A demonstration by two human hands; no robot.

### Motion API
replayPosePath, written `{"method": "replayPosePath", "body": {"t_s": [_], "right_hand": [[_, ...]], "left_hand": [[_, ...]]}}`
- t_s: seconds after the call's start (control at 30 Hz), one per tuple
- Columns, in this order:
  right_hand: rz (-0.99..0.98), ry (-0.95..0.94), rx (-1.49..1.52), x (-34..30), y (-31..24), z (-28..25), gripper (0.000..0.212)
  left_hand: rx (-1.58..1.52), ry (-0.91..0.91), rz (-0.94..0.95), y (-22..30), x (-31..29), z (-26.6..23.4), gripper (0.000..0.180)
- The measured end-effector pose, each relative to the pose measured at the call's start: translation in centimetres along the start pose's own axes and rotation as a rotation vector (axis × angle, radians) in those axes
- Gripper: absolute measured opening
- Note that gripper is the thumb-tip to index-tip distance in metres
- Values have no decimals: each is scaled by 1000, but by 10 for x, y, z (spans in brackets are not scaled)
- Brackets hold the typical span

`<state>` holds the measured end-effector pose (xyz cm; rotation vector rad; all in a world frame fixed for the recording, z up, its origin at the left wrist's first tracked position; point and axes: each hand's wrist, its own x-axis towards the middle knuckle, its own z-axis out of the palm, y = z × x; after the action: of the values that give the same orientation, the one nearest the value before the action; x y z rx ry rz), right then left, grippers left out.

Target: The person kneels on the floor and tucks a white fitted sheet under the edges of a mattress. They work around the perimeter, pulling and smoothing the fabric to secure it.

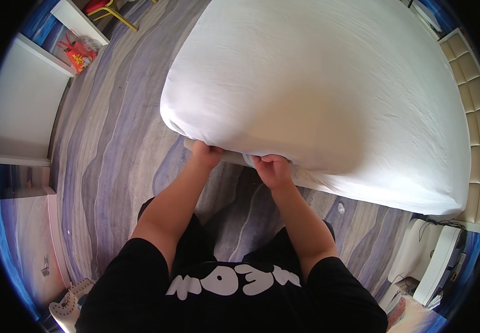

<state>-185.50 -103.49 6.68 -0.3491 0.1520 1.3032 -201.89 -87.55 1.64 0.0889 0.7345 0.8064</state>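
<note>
A white bed sheet covers the mattress in front of me, its side hanging down toward me. My right hand is closed at the mattress's near edge, fingers curled with a bit of the sheet pinched in them. To its left, my left hand reaches in under the same edge near the rounded corner; the sheet hides most of its fingers. Between and beside the hands a strip of the beige bed base shows below the mattress.
A tufted beige headboard stands at the right, with a white nightstand nearer me. Patterned carpet runs around the bed. A red bag and a gold-legged chair are at the far left; a studded chair is near left.
</note>
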Motion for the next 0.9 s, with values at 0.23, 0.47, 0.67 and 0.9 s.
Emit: {"method": "replayPosePath", "body": {"t_s": [0.23,0.47,0.67,0.9], "right_hand": [[29,10,-35,6,7,-6,60],[18,-1,11,6,6,-2,57],[24,38,38,4,8,-11,53],[20,64,17,5,6,-22,45]], "left_hand": [[-43,-333,4,-3,-1,-8,44],[282,263,91,-20,-48,7,34],[395,-47,-327,-80,-87,23,26],[-44,-234,-375,-87,-58,43,31]]}}
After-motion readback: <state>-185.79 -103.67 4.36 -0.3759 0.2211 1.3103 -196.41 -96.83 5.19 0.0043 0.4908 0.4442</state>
